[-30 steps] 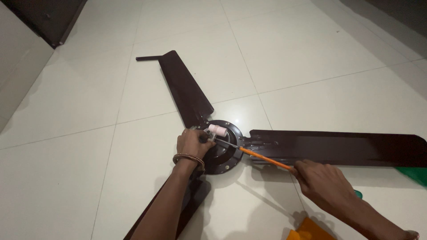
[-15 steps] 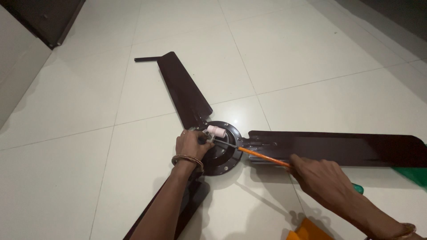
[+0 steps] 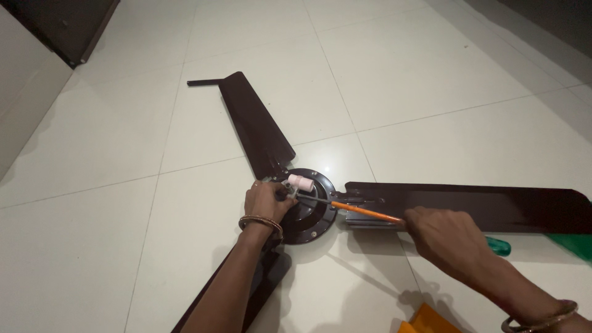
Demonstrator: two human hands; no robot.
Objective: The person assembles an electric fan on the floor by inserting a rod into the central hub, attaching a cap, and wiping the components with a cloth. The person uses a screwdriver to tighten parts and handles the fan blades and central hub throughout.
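A dark brown ceiling fan lies on the white tiled floor, its round motor hub [image 3: 311, 216] in the middle with three blades [image 3: 256, 126] spreading out. A small pale pink cylinder [image 3: 300, 181] sticks up from the hub. My left hand [image 3: 266, 202], with bangles on the wrist, grips the hub's left edge by the metal tip of a tool. My right hand [image 3: 445, 237] holds the orange screwdriver [image 3: 364, 211], whose shaft runs across the hub toward my left hand. The right blade [image 3: 468, 206] passes behind my right hand.
A green handle [image 3: 498, 246] lies on the floor by my right wrist. Something green [image 3: 570, 244] sits at the right edge and an orange object [image 3: 425, 320] at the bottom. A dark cabinet [image 3: 61, 24] stands at the top left.
My right hand has risen slightly and turned the screwdriver flatter across the hub. More of the green handle shows. My left hand has stayed on the hub.
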